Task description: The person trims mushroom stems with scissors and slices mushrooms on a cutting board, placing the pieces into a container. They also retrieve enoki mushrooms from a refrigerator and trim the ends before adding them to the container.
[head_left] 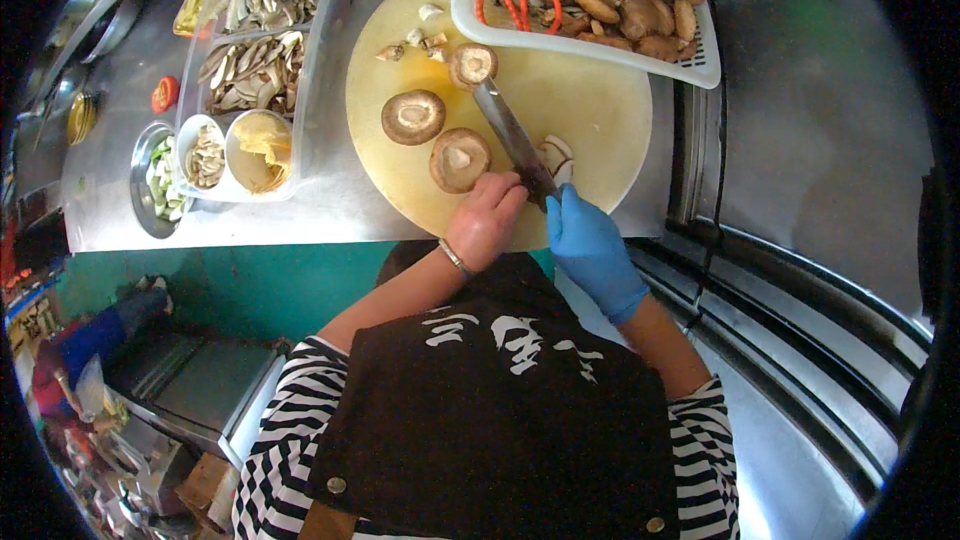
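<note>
My right hand (592,255), in a blue glove, grips a kitchen knife (511,131) over the round cutting board (615,101). Its blade slants up and left, the tip reaching the edge of a shiitake mushroom (472,66). My bare left hand (486,217) is beside the blade near the handle, fingers curled; whatever may be under them is hidden. Just past those fingers a stemless shiitake mushroom (459,160) lies gills up, with another shiitake mushroom (413,117) to its upper left. White mushroom slices (557,156) rest right of the blade. Cut mushroom stems (436,52) are scattered farther up.
A white plastic basket (585,51) of mushrooms and red strips overlaps the board's far edge. At left stand a clear divided container (300,101) of sliced mushrooms and a metal bowl (137,184) of green-white pieces. A cut tomato (165,94) lies nearby. Another person (90,345) is at lower left.
</note>
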Demonstrator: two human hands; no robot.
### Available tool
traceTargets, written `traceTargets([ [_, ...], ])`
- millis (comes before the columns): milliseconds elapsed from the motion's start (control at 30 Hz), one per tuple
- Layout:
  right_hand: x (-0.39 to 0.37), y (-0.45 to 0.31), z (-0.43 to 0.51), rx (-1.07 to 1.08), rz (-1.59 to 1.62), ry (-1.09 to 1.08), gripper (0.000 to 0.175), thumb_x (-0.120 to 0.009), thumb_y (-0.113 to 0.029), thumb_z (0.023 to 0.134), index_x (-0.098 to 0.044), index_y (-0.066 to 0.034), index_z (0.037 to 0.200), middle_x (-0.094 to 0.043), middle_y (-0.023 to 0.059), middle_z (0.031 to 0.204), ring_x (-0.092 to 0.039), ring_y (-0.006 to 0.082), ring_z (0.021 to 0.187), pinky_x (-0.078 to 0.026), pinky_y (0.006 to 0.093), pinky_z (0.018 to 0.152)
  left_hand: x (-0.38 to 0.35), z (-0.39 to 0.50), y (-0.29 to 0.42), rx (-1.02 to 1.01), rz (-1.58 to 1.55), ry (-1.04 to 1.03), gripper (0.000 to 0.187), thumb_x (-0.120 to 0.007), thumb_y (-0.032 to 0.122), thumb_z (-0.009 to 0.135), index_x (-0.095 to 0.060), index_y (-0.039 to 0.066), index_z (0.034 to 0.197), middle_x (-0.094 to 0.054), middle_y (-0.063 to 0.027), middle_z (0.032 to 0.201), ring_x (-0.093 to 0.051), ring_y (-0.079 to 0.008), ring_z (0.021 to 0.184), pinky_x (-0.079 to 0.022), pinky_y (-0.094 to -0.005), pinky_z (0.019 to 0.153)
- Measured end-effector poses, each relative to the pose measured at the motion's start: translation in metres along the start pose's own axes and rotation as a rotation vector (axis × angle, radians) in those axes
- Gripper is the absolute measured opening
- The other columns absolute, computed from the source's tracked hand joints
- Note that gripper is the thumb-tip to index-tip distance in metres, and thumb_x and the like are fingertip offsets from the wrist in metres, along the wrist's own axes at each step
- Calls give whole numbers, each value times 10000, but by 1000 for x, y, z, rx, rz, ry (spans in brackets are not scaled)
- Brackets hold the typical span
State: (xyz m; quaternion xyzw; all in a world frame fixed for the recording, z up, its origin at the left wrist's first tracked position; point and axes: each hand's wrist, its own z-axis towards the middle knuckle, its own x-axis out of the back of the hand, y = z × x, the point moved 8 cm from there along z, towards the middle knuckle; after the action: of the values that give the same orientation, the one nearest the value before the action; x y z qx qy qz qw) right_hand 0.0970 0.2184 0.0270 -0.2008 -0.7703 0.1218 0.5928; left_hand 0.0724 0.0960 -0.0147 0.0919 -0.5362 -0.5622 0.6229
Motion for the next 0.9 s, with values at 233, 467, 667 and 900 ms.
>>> traceTargets([
  [233,21,-16,5,30,-31,-100,254,-452,-219,992,-518,25,963,-628,259,742,-635,446,714,-494,547,635,-1,0,-1,11,-14,14,306,-605,-18,716,-616,14,1019,-600,-149,1075,-584,-358,954,-510,-415,819],
  [467,-8,-2,0,-25,57,-63,249,-438,-229,1005,-500,11,971,-625,273,756,-628,458,737,-488,550,637,-1,0,2,-1,-12,-3,297,-602,-21,725,-614,7,1021,-597,-161,1079,-585,-363,972,-510,-416,834],
  [667,7,7,8,-4,73,-30,252,-447,-246,1006,-515,-4,1002,-624,276,767,-618,473,745,-477,567,653,1,-5,6,-13,-32,-83,351,-626,9,744,-626,21,1095,-604,-145,1157,-592,-348,1027,-501,-423,871],
  [900,7,-3,-19,52,135,48,233,-484,-228,992,-525,1,1009,-618,266,775,-613,457,710,-483,550,635,57,3,5,-6,408,64,524,-689,27,715,-608,92,1229,-567,-121,1273,-528,-358,1182,-431,-437,1012],
])
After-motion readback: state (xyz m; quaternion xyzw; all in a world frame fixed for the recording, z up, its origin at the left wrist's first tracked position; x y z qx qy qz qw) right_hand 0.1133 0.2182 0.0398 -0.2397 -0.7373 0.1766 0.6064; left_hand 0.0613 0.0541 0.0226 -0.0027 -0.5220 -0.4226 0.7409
